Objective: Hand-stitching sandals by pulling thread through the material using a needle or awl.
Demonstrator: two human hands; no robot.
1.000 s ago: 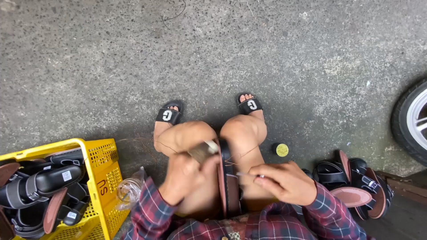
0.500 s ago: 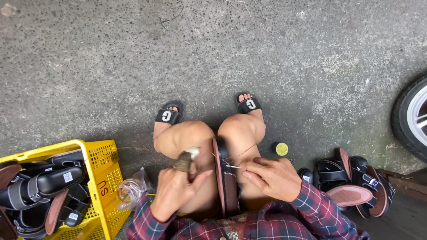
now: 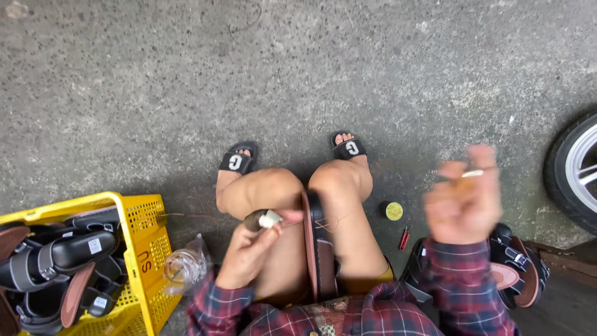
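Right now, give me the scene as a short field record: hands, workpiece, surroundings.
left hand: grips a wooden-handled tool, tip at the sandal
right hand: raised to the side, motion-blurred; seems to pinch something small, cannot tell what
workpiece: brown sandal held on edge between the knees, thread on its side
left side: yellow crate with dark sandals; clear plastic bag beside it
right side: pile of sandals, small yellow round tin, red tool, wheel
ground: grey concrete

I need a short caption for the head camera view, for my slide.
Seated person grips a sandal between the knees, left hand holding an awl.
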